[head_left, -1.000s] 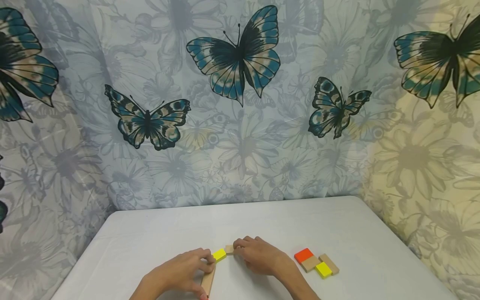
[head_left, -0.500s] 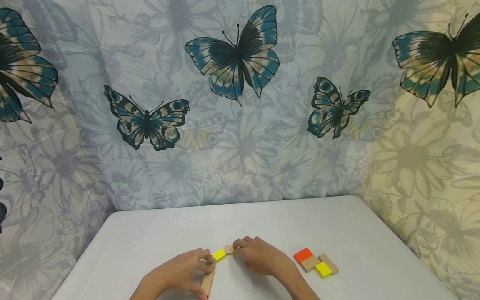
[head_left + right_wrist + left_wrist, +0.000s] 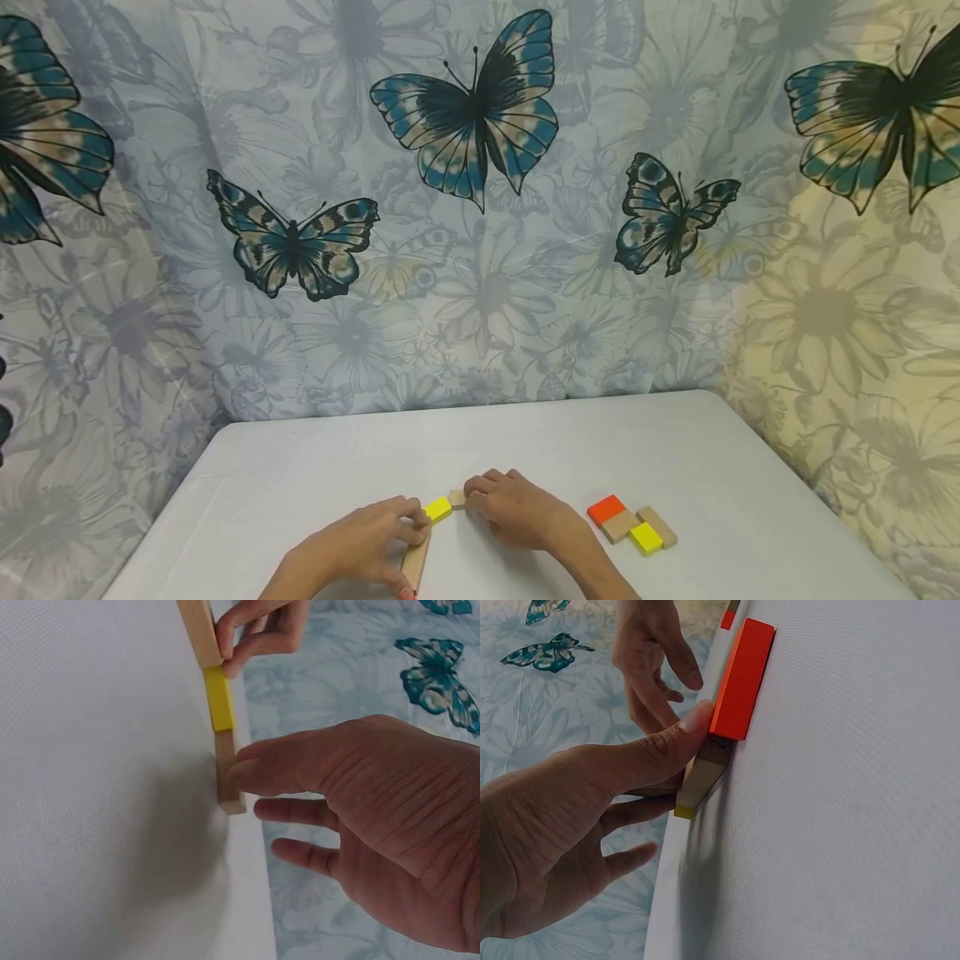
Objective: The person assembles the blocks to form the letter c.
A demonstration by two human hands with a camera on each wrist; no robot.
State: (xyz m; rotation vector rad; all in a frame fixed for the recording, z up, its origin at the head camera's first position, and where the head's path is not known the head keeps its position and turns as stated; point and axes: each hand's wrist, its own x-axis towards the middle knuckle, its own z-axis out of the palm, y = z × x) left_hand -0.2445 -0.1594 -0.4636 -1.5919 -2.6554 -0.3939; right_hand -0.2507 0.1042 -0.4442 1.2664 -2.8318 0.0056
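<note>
My left hand (image 3: 360,542) spans a long plain wooden block (image 3: 417,560), its thumb at the near end and fingers at the far end. At that near end, a red block (image 3: 744,679) adjoins the wooden one in the left wrist view. A yellow block (image 3: 438,510) continues the row beyond my left fingers. After it comes a shorter plain wooden block (image 3: 227,772), which my right hand (image 3: 521,512) pinches between thumb and fingers. These blocks lie end to end in a bent line on the table; the right fingertips partly hide the last one.
Right of my right hand lies a loose group: a red block (image 3: 607,509), a yellow block (image 3: 647,539) and two plain wooden blocks, one of them a longer wooden block (image 3: 660,527). The white table (image 3: 300,458) ends at a butterfly-printed cloth (image 3: 480,333).
</note>
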